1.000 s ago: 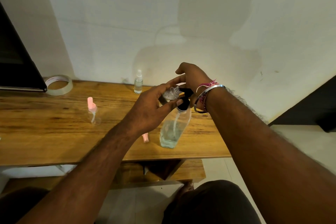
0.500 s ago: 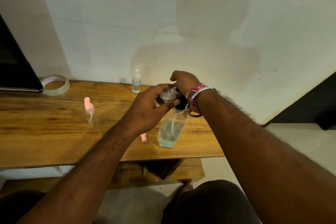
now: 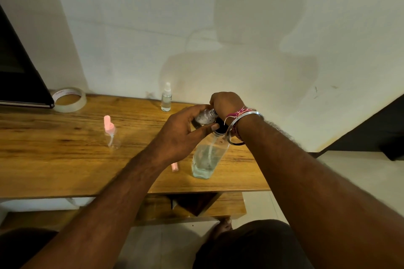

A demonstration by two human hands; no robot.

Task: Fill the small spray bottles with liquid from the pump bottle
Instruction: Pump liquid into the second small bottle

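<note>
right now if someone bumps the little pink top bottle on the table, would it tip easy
Probably yes. The pink top bottle looks clear and empty, so likely very light. It stands tall and narrow on the table, with the pump on top, so a nudge would likely topple it, then roll.

A single wide-angle view from the person's head looks forward and down along both forearms to where the left hand [image 3: 183, 135] and right hand [image 3: 227, 103] meet, close in near the centre. Behind that grip the wooden table [image 3: 65, 159] runs to a pale wall; below it, nearest the camera, the lap and floor show. No other view overlaps it.
</note>
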